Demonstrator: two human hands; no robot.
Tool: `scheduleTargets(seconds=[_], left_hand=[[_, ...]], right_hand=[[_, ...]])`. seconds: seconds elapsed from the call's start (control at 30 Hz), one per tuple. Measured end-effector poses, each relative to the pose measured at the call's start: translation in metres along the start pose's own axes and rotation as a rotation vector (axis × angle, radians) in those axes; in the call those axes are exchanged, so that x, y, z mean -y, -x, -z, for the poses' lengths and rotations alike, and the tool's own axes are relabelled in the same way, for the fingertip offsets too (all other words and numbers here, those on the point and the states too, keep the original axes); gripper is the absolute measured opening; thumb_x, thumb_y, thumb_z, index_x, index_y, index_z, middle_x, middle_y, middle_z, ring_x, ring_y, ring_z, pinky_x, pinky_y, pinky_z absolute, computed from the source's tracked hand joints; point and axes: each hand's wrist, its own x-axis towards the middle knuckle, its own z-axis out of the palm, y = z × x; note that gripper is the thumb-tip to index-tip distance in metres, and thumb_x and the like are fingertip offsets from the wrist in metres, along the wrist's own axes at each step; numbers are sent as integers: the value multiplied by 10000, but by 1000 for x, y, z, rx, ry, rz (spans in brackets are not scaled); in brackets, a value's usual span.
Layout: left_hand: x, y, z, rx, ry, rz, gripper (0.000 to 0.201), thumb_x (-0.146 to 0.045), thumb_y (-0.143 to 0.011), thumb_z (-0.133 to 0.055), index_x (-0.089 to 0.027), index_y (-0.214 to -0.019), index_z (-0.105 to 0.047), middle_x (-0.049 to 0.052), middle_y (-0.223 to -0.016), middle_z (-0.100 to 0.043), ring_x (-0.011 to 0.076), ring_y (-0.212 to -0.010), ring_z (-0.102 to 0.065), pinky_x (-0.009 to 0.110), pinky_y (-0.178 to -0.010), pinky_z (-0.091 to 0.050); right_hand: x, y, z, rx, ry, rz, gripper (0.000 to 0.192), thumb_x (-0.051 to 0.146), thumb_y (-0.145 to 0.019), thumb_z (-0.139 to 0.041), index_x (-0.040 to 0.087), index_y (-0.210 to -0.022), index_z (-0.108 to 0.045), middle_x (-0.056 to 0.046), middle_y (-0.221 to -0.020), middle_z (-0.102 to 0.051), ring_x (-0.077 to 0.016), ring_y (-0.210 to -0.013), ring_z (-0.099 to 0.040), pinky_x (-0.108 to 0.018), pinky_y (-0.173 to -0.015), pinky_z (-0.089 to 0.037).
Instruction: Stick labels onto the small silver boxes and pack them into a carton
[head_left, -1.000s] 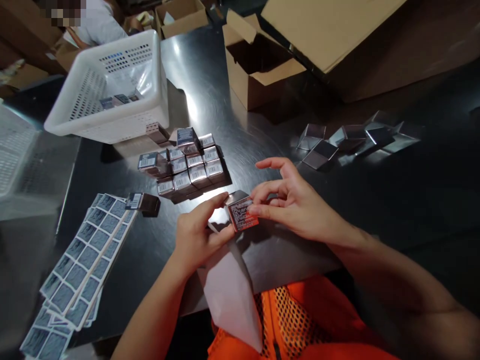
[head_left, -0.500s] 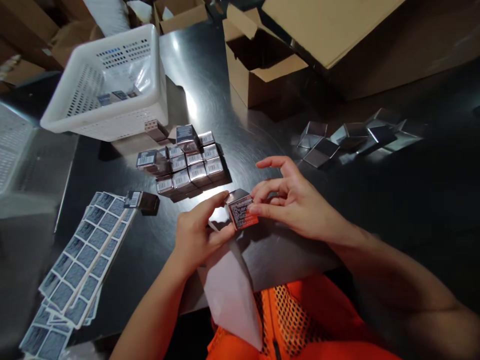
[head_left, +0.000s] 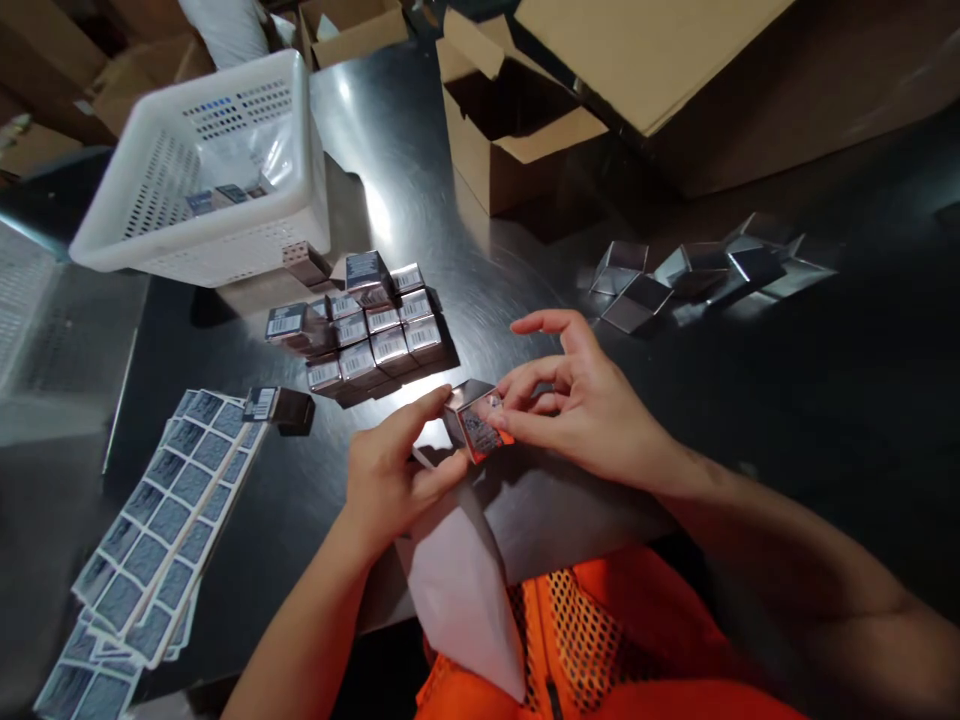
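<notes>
My left hand (head_left: 386, 468) grips a small shiny box (head_left: 465, 398) between thumb and forefinger, low over the table. The side turned towards me carries dark print and orange-red colour. At the box's right edge my right hand (head_left: 592, 412) pinches with thumb and fingers, its forefinger held out and clear of the box. Whether a separate label lies under those fingertips I cannot tell. Just beyond are several closed small boxes (head_left: 390, 345) in rows, barcodes on their ends, with more boxes on top or beside them. A lone small box (head_left: 277, 407) lies by the sticker sheets (head_left: 169, 515).
A white perforated basket (head_left: 195, 245) at the back left holds a few boxes and clear plastic. Several open silvery box sleeves (head_left: 637, 300) lie to the right. Behind them stand an open carton (head_left: 469, 150) and a large cardboard box (head_left: 750, 130). White paper (head_left: 457, 590) hangs at the table's near edge.
The box has turned slightly in my hands, showing more of its silvery side, and the right fingertips have shifted a little on its printed face. The whole view has shifted slightly.
</notes>
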Motion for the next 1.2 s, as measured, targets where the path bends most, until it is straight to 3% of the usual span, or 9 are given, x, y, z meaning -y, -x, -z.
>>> scheduleTargets(seconds=[0.13, 0.3, 0.37, 0.47, 0.57, 0.7, 0.87, 1.07, 1.2], left_hand=[[-2, 0, 2, -19, 29, -5, 419, -323, -802, -787, -186, -1185, -686, 17, -909, -794, 99, -515, -644, 197, -535, -523], [-4, -2, 5, 34, 144, 3, 398, -341, -797, -778, -190, -1149, -672, -13, -847, -778, 85, -499, -619, 178, -452, -460], [-5, -2, 4, 63, 111, 15, 467, -338, -794, -779, -192, -1215, -640, 16, -959, -787, 117, -604, -684, 196, -498, -499], [-5, -1, 0, 38, -28, -29, 556, -326, -815, -754, -177, -1323, -583, 109, -1237, -734, 221, -994, -741, 263, -706, -581], [-2, 0, -2, -46, -111, 8, 478, -325, -842, -737, -176, -1279, -614, 107, -1213, -731, 233, -1078, -711, 298, -810, -572], [6, -3, 0, -325, -198, 314, 486, -367, -777, -798, -182, -1206, -663, 72, -1081, -735, 219, -948, -699, 307, -746, -539], [20, -8, 4, -410, 56, 582, 479, -446, -740, -810, -193, -1121, -669, 41, -1011, -717, 199, -923, -666, 308, -798, -526], [35, -11, 5, -485, 122, 674, 481, -471, -750, -790, -181, -1110, -660, 39, -978, -717, 189, -883, -669, 315, -828, -532], [22, -11, 1, -505, 137, 575, 452, -417, -754, -781, -178, -1121, -670, 40, -986, -719, 171, -830, -670, 281, -745, -535]], right_hand=[[-4, -6, 3, -45, -30, 7, 717, 225, -615, -919, 267, -1179, -480, 140, -557, -446, -193, -757, -712, -297, -694, -599], [-13, -18, 10, 191, -162, -154, 925, 273, -497, -962, 268, -1276, -464, 6, -1029, -597, -151, -832, -675, -295, -684, -597], [-15, -19, 7, 262, -216, -170, 884, 318, -577, -929, 260, -1317, -449, 3, -998, -625, -123, -740, -651, -280, -646, -572], [-19, -17, -4, 117, -135, -63, 836, 311, -605, -931, 253, -1297, -464, 37, -865, -633, -128, -717, -649, -277, -667, -552], [-25, -13, -17, 55, -143, 2, 848, 355, -650, -917, 277, -1325, -411, -23, -1086, -644, -167, -934, -682, -336, -833, -584], [-36, -3, -35, 136, -64, -4, 1019, 420, -591, -947, 291, -1382, -319, -69, -1264, -568, -197, -1081, -643, -392, -950, -568], [-40, 7, -45, 348, -18, -88, 524, 276, -793, -763, 257, -1229, -473, 55, -807, -584, -109, -678, -600, -240, -609, -494], [-32, 5, -34, 214, -12, -50, 388, 291, -773, -771, 231, -1058, -513, 66, -767, -533, -83, -623, -528, -206, -549, -436], [-26, 4, -31, 171, 96, 45, 447, 314, -711, -845, 218, -1034, -550, -23, -1027, -641, -151, -875, -652, -291, -745, -557]])
